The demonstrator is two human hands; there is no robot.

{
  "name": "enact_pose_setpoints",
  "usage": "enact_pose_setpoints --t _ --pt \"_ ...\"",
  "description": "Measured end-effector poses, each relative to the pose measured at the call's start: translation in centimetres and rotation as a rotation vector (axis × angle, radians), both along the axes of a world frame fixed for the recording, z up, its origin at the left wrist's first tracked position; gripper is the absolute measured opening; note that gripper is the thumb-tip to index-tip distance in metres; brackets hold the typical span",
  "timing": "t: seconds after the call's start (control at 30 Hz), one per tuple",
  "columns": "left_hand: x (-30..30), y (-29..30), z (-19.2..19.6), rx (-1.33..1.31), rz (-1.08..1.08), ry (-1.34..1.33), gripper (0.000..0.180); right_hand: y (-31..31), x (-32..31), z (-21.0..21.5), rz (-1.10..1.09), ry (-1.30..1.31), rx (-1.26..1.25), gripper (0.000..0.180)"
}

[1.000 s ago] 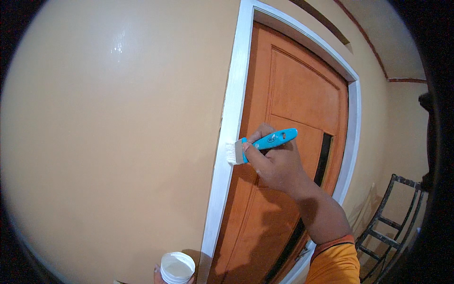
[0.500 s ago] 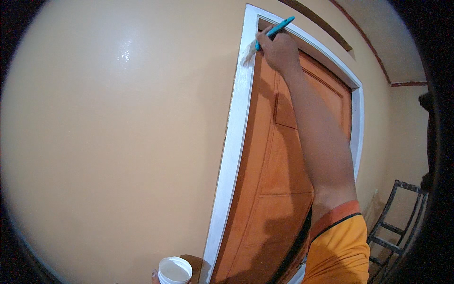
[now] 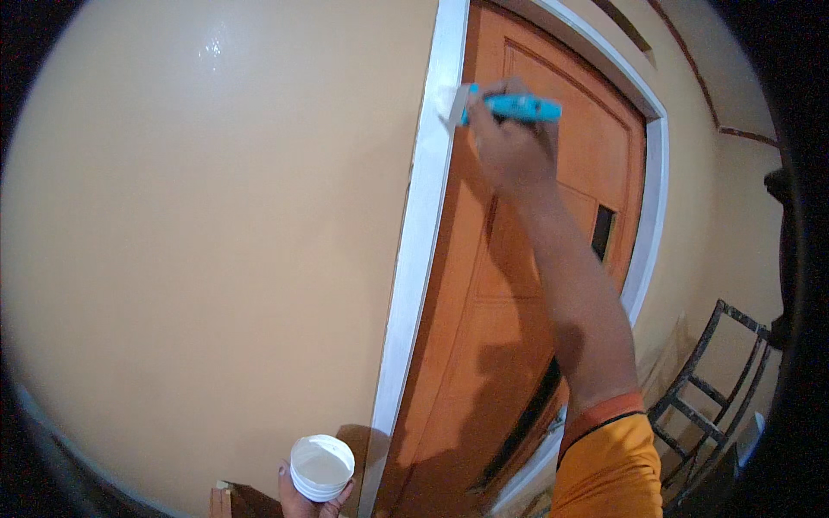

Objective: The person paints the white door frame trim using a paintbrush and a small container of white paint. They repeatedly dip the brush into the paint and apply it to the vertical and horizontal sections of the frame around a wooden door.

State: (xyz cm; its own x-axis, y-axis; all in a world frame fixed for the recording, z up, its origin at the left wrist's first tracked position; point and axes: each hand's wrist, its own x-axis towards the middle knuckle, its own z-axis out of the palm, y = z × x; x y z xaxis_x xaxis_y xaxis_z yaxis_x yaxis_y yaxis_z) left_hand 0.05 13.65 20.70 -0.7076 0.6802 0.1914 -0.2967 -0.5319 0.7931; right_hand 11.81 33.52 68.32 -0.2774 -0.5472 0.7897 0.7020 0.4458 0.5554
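Observation:
My right hand (image 3: 516, 154) is closed round the turquoise handle of a paintbrush (image 3: 523, 108). Its pale bristles press against the white door frame (image 3: 420, 220), on the left upright. Low in the view, my left hand (image 3: 304, 502) holds a small white tub (image 3: 321, 483) from below, with white paint (image 3: 323, 466) inside. The tub is upright, slightly tilted toward me. Within the frame is an orange-brown panelled door (image 3: 458, 345), partly hidden behind my right arm.
A tan wall (image 3: 216, 259) spreads to the left of the frame. At the right stands a dark, paint-spotted ladder (image 3: 699, 423). A piece of wood (image 3: 222, 501) shows near the bottom, left of the tub. A dark slot (image 3: 623, 24) runs above the door.
The brush in my right hand has come down the left upright, its handle now nearly level. My view has tilted lower, so more of my left hand and the tub shows.

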Motion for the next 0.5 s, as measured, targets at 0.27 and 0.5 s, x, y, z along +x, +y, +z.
enact_pose_setpoints --t 0.27,0.5 --pt "0.3 -1.9 2.4 0.02 -0.184 -0.114 0.052 -0.4 0.7 -16.5 0.615 -0.249 -0.502 0.009" --pt "0.0 -2.4 2.7 0.12 -0.506 -0.659 0.069 -2.8 2.9 -32.0 0.753 -0.309 -0.987 0.016"
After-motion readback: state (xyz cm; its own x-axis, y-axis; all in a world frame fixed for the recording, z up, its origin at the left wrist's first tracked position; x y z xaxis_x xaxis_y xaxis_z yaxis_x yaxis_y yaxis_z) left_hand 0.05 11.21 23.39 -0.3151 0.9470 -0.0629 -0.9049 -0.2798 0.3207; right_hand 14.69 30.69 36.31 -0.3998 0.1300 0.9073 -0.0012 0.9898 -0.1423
